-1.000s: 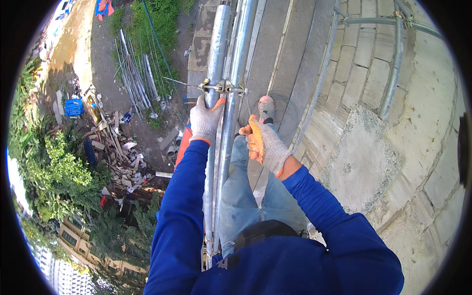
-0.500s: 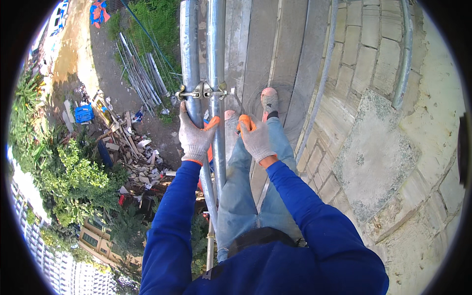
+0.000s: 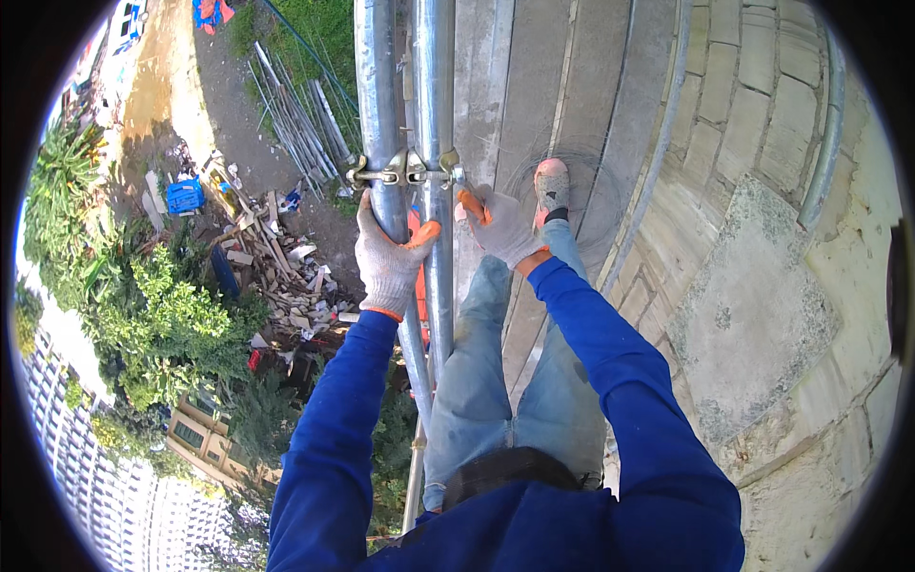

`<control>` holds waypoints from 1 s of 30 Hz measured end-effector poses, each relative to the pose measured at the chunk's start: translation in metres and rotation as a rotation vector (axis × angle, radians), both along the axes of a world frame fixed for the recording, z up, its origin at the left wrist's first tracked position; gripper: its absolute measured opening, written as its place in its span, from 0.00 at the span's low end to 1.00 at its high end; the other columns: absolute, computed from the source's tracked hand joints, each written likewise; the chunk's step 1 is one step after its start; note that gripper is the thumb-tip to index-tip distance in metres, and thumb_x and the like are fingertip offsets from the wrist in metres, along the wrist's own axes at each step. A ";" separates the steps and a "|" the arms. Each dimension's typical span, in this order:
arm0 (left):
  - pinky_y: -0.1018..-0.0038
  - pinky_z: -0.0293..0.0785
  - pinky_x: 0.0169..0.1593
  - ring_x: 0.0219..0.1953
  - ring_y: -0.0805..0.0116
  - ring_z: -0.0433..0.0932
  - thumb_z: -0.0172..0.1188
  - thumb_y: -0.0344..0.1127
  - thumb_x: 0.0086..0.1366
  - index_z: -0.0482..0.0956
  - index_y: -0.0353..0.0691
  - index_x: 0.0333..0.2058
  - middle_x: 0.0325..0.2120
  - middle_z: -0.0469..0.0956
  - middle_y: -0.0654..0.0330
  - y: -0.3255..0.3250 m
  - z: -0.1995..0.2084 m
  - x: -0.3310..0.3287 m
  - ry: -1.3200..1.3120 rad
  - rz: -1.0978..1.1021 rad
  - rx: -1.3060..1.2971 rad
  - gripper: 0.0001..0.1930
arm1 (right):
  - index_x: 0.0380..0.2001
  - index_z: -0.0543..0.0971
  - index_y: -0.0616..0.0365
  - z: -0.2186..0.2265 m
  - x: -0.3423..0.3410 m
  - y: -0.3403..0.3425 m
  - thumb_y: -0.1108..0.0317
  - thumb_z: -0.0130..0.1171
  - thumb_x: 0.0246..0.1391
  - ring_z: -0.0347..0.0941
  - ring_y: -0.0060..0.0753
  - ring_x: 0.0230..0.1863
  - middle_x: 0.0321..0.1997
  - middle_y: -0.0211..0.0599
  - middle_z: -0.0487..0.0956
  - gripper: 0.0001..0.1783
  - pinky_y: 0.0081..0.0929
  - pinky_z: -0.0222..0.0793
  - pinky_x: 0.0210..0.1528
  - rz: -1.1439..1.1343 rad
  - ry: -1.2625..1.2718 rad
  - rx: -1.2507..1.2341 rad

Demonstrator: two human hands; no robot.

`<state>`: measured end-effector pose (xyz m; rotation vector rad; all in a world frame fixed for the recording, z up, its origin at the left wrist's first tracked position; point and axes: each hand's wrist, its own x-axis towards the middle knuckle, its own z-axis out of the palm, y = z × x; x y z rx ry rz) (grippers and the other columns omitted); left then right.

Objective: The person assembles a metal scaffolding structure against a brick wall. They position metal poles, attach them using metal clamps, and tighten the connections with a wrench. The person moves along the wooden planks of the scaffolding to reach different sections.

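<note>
The left hand (image 3: 389,259), in a grey knit glove with orange trim, is wrapped around the left one of two vertical steel scaffold tubes (image 3: 376,114), its fingers closed on the pipe just below the scaffold coupler (image 3: 405,172). The right hand (image 3: 502,227), gloved alike, sits just right of the coupler, beside the right scaffold tube (image 3: 434,105); its fingers curl at the clamp's right end, but whether they grip anything there cannot be told. The coupler joins the two tubes side by side. Right of the coupler runs a grey block wall (image 3: 762,248), with the person's shoe (image 3: 551,187) near it. Far below, left of the coupler, lie loose pipes (image 3: 305,114), a rubble heap (image 3: 276,267) and a blue crate (image 3: 184,195).
</note>
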<state>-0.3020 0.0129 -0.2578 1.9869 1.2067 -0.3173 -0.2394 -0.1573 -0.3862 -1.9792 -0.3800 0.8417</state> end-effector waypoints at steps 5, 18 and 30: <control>0.61 0.79 0.48 0.44 0.50 0.84 0.82 0.56 0.42 0.58 0.35 0.67 0.42 0.82 0.44 -0.002 -0.010 -0.019 -0.095 -0.018 0.094 0.59 | 0.49 0.75 0.50 -0.013 0.013 0.007 0.57 0.55 0.64 0.80 0.60 0.37 0.33 0.50 0.81 0.15 0.50 0.74 0.34 0.141 -0.108 0.034; 0.59 0.79 0.50 0.48 0.47 0.83 0.78 0.64 0.43 0.57 0.34 0.67 0.49 0.79 0.38 0.007 0.001 -0.007 -0.002 -0.055 -0.005 0.61 | 0.38 0.78 0.64 0.048 -0.038 0.015 0.50 0.56 0.65 0.76 0.35 0.25 0.23 0.44 0.76 0.23 0.38 0.68 0.26 -0.280 0.326 -0.007; 0.57 0.77 0.53 0.50 0.43 0.81 0.73 0.69 0.45 0.58 0.36 0.68 0.49 0.79 0.38 0.007 -0.001 -0.014 0.012 -0.110 0.066 0.60 | 0.36 0.76 0.50 0.187 0.014 -0.005 0.54 0.55 0.65 0.61 0.21 0.16 0.27 0.28 0.75 0.12 0.21 0.54 0.10 -0.558 1.213 -0.080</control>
